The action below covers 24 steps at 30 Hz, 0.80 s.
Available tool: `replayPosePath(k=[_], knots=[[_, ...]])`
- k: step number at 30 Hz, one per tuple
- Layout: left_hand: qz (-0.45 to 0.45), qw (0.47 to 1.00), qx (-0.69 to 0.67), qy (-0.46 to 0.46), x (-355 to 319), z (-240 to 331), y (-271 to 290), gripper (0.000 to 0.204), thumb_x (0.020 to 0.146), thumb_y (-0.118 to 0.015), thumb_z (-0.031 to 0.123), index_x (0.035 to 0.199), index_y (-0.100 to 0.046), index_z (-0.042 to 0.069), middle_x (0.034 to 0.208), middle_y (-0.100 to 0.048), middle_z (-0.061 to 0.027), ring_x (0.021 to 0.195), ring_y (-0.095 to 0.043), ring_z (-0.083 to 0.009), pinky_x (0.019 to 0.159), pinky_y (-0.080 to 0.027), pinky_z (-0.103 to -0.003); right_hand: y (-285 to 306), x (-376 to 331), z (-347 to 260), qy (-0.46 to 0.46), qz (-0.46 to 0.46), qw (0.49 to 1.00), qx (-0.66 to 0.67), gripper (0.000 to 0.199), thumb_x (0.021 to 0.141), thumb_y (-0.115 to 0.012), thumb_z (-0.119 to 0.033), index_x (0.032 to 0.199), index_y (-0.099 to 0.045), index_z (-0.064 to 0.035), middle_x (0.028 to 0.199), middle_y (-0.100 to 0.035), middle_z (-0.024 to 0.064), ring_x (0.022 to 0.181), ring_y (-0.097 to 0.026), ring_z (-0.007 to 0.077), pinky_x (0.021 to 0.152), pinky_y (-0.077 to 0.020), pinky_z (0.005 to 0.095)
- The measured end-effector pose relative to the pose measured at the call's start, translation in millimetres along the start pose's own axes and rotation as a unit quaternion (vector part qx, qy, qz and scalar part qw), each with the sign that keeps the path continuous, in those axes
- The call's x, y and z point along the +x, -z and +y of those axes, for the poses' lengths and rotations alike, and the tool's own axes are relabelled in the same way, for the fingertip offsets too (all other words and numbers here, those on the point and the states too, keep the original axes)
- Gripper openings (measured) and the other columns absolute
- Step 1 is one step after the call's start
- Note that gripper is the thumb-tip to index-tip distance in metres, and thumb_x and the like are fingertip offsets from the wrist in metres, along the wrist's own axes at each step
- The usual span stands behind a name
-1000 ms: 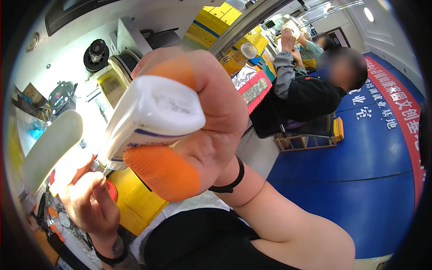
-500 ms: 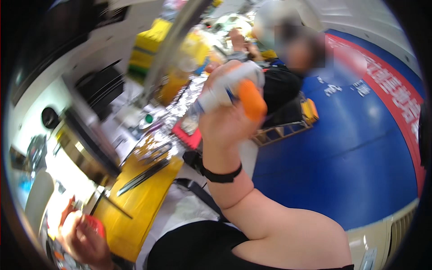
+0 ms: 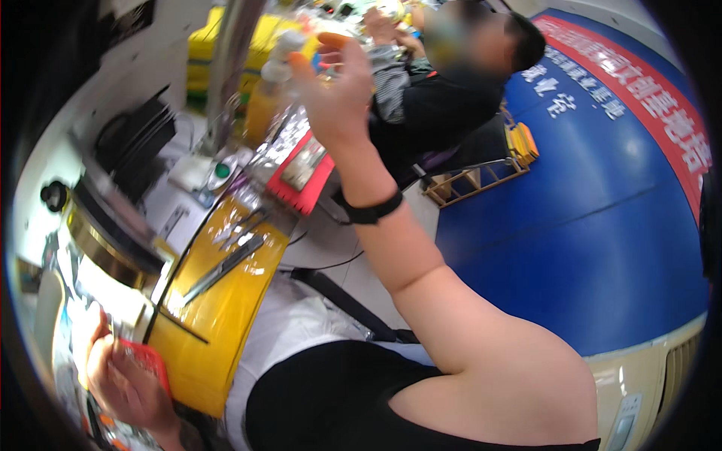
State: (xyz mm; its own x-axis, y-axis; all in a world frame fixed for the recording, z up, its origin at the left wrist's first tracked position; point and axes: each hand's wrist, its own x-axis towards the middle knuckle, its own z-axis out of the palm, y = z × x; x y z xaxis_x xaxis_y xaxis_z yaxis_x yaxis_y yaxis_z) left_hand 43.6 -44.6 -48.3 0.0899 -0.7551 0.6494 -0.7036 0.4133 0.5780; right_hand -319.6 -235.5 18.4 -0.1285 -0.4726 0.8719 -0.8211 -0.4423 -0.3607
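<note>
My right hand (image 3: 336, 94), with orange covers on the thumb and a fingertip, reaches out over the far part of the bench. Thumb and fingers stand apart with nothing seen between them. Just beyond the thumb is a white bottle (image 3: 286, 43), partly merged with the clear-topped container of yellow liquid (image 3: 263, 109) in front of it. At the lower left, my left hand (image 3: 124, 372) is closed in a pinch under bright light. What it holds is too small and glaring to make out. A red tray (image 3: 154, 361) lies beside it.
Black-handled tools (image 3: 224, 269) lie on a yellow surface (image 3: 203, 368). A gold-rimmed round lamp (image 3: 113, 240) stands over the left side. Beyond are a red tray (image 3: 289, 197) with small items and a metal post (image 3: 232, 75). A co-worker in black (image 3: 451, 105) sits at the far right.
My right hand has moved left and has let go of the white bottle. The view has shifted, and my left hand stays in its pinch beside the red tray.
</note>
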Motion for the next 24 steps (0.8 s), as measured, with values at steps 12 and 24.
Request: replayPosePath(k=[12,24], knots=[[0.031,0.997,-0.064,0.022,-4.5,-0.9,-3.6,0.014,0.094,-0.057,-0.006,0.108,-0.056,-0.005,0.115,-0.063,-0.0232,0.106,-0.064,-0.0311,0.095,-0.050,-0.039,56.3,-125.3,-75.4,-0.040,-0.503,0.858,0.099,0.033,0.072,-0.077,-0.001,0.102,-0.064,-0.0016,0.102,-0.051,0.0117,0.101,-0.054,0.0299,0.086,-0.0467,0.0367],[0.033,0.998,-0.047,0.018,1.2,3.8,-10.0,0.016,0.093,-0.059,-0.007,0.108,-0.057,-0.006,0.115,-0.061,-0.0226,0.110,-0.062,-0.0313,0.097,-0.051,-0.040,34.7,-109.6,-112.6,-0.153,-0.455,0.784,0.395,0.025,0.080,-0.074,-0.009,0.101,-0.063,-0.0017,0.083,-0.064,0.0046,0.066,-0.058,0.0113,0.059,-0.0445,0.0246]])
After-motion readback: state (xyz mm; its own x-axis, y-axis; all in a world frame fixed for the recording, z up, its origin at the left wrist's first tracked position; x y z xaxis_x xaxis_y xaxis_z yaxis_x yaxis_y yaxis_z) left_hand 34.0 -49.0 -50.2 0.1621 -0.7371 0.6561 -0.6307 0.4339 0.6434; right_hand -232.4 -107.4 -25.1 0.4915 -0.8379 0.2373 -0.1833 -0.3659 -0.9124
